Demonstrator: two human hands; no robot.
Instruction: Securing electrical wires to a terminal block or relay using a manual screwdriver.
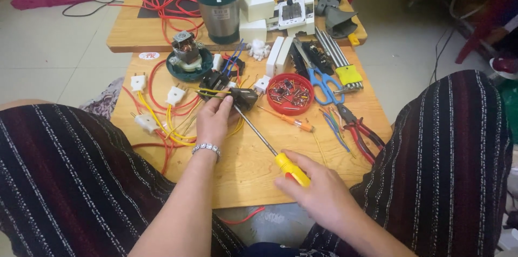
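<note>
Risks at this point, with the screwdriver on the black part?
1. The left hand steadies the small black part right beside the tip of the long screwdriver; a slip could jab the fingers.
2. The right hand grips only the yellow handle's far end, so the tip may wander.
3. The red dish of small parts sits close; a slip could knock it.

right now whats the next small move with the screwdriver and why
Probably seat the tip squarely before turning: the right hand grips the yellow-handled screwdriver, its shaft running up to the small black part that the left hand steadies on the wooden table.
</note>
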